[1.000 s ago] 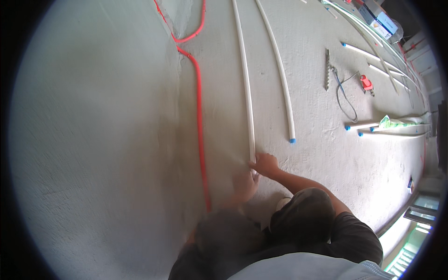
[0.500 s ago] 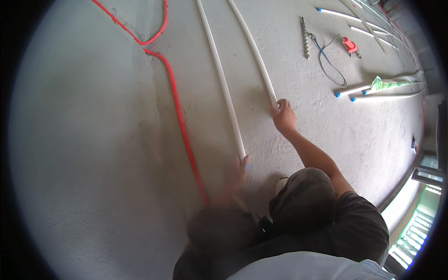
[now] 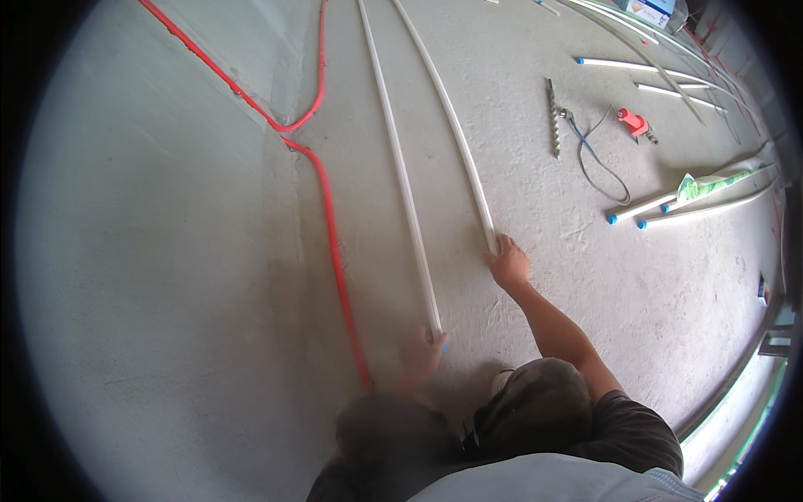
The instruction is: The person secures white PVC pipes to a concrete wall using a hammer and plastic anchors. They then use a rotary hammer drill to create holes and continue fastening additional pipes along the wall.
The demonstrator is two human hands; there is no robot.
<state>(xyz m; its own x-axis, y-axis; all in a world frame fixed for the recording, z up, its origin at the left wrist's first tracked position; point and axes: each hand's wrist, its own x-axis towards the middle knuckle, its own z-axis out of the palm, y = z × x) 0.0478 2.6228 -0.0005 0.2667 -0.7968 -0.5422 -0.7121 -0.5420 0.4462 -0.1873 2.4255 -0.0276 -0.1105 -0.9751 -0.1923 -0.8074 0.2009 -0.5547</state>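
Note:
Two long white pipes run away from me over the grey floor. The near end of the left pipe [image 3: 405, 188] lies in my left hand [image 3: 423, 350], whose fingers are closed around it; a bit of blue shows at the tip. My left hand and forearm are somewhat blurred. Farther right, my right hand [image 3: 510, 264] grips the near end of the right pipe [image 3: 458, 134], its fingers curled over it. That pipe's very end is hidden in the hand. Both my knees are bent below the hands.
Red conduit [image 3: 334, 243] runs along the floor to the left. To the right lie a long drill bit [image 3: 553, 119], a looped cord [image 3: 583, 167], a red tool [image 3: 633, 123] and blue-capped pipes [image 3: 669, 219] with a green-white wrapper [image 3: 711, 183]. A blue-white box [image 3: 652, 10] stands far off.
The view has tilted upward, so the floor things sit lower in it and the far box shows. Both hands remain at the pipe ends; the left hand's fingers have shifted slightly around its pipe.

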